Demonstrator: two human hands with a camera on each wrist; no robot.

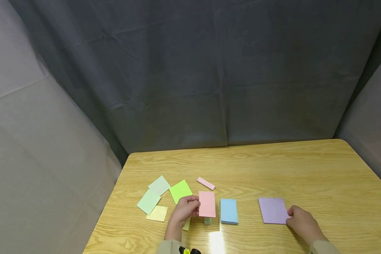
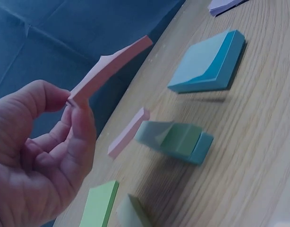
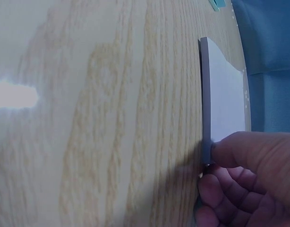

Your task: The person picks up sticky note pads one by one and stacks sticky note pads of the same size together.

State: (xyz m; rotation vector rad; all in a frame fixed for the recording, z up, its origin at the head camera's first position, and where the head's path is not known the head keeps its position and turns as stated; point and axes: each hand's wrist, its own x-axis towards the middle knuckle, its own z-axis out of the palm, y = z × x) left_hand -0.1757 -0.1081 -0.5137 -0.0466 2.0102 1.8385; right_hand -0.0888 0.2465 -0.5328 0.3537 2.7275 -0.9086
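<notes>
- Head: pink sticky-note pad [image 1: 207,204], long axis fore-and-aft, is pinched at its left edge by left hand [image 1: 185,210]; blue sticky-note pad [image 1: 229,211] lies just rightward.
- Left wrist: pink sticky-note pad is held above wooden table [image 2: 258,142].
- Right wrist: purple sticky-note pad [image 3: 225,99] is pinched near one corner by right hand [image 3: 265,163].

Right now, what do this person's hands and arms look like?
The left hand and right hand are both ungloved. The pale beige left sleeve and matching right sleeve are cut off by the head view's bottom edge. Beside the left cuff shows a small black object with a yellow marking; too little shows to identify it.
</notes>
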